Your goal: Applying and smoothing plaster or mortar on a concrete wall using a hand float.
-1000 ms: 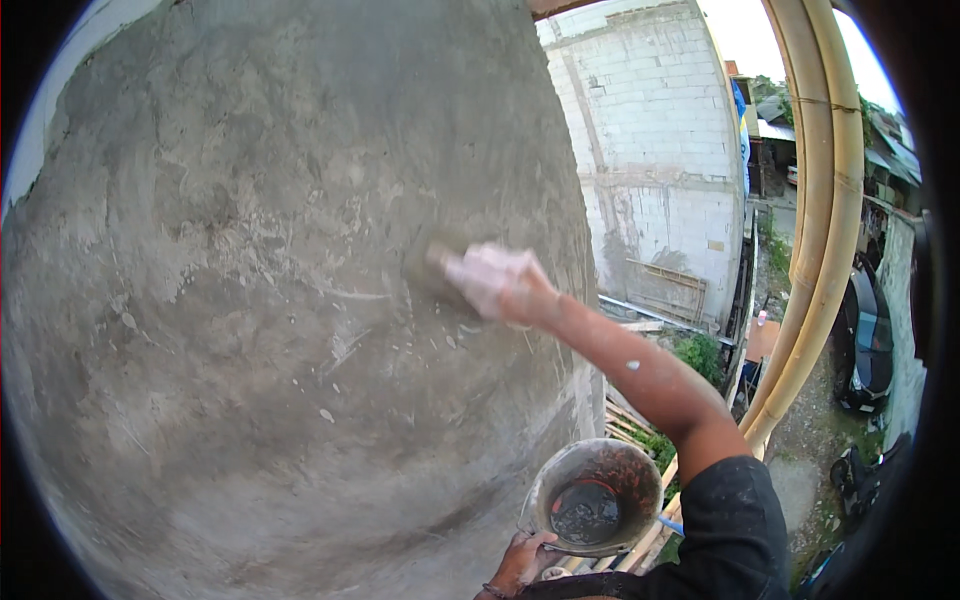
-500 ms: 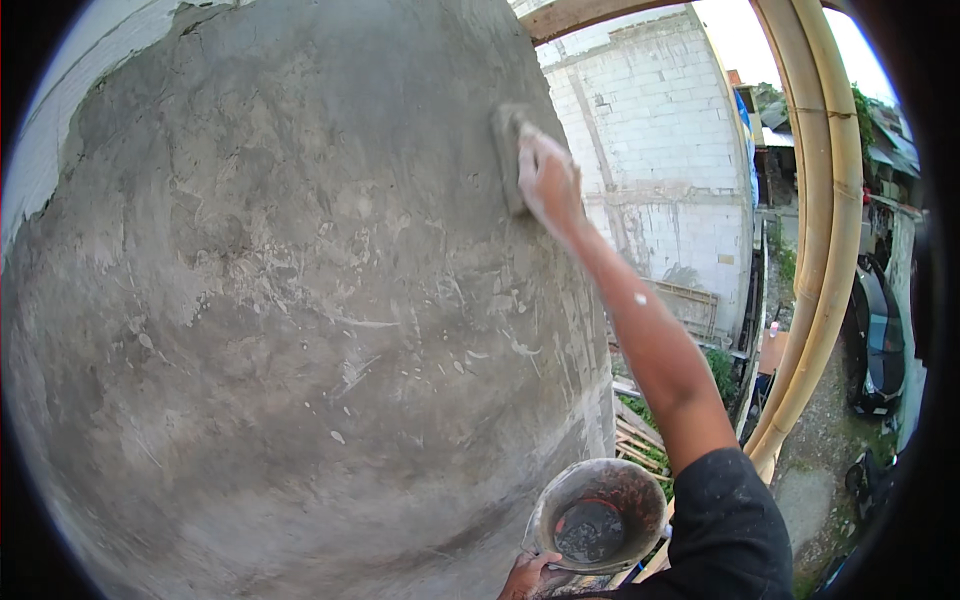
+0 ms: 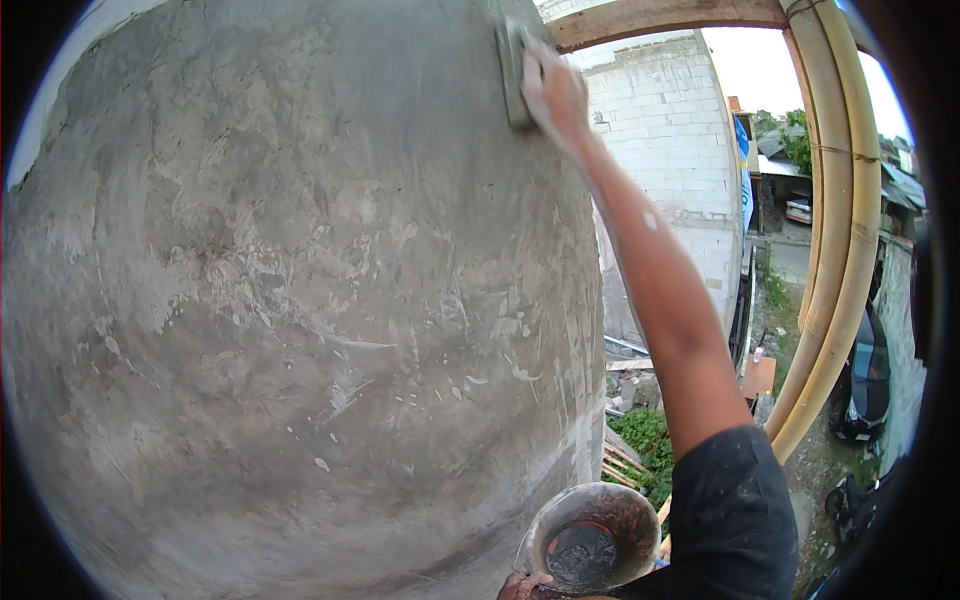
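A grey plastered wall, mottled, with pale streaks and splashes, spreads across the left and centre. Beyond its right edge stand a white block wall, lashed bamboo poles and, down on the ground, 1 dark car. By that edge's lower end, the left hand grips the rim of 1 stained bucket; near its upper end, a float meets the plaster, clasped in the right hand.

Mottled grey plastered wall — pale splashes, darker patches, grey float, grey bucket with reddish stains inside, black sleeve — light specks, white block wall, tan bamboo poles, green leaves
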Available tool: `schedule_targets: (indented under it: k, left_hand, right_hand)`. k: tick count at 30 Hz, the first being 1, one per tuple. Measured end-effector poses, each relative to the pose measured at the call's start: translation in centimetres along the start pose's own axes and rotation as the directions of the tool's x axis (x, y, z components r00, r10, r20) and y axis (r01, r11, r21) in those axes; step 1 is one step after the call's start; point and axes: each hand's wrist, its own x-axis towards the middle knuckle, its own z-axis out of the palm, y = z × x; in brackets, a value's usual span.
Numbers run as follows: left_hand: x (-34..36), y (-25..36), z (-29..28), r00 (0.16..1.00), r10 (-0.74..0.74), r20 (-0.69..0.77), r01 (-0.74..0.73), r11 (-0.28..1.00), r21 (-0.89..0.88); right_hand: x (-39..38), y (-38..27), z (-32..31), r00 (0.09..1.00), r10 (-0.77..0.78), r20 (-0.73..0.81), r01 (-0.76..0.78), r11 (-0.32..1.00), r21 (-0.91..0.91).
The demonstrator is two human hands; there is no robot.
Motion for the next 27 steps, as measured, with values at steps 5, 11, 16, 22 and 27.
schedule_targets:
  k: [5,11,16,22,27]
  left_hand:
    - [1.1,-0.7,0.7,0.992,-0.127,0.005,0.126,0.981,-0.144]
    - [2.1,-1.8,-0.9,0.957,-0.283,0.073,0.292,0.918,-0.268]
    - [2.1,-2.8,-0.3,0.91,-0.397,0.12,0.41,0.821,-0.397]
    - [1.5,-3.3,-0.2,0.839,-0.503,0.209,0.531,0.668,-0.521]
    - [2.6,-4.7,-1.0,0.755,-0.573,0.319,0.638,0.532,-0.556]
  right_hand:
    - [-9.9,-1.1,-3.8,0.972,0.1,0.214,-0.111,0.993,0.04]
    - [6.5,-2.6,1.5,0.969,-0.247,-0.03,0.239,0.957,-0.162]
    - [9.6,-4.0,3.0,0.96,-0.265,-0.092,0.259,0.963,-0.076]
    - [-3.3,-1.2,0.0,0.981,-0.179,0.072,0.179,0.984,0.0]
    - [5.4,-1.3,1.5,0.966,-0.187,0.177,0.228,0.94,-0.252]
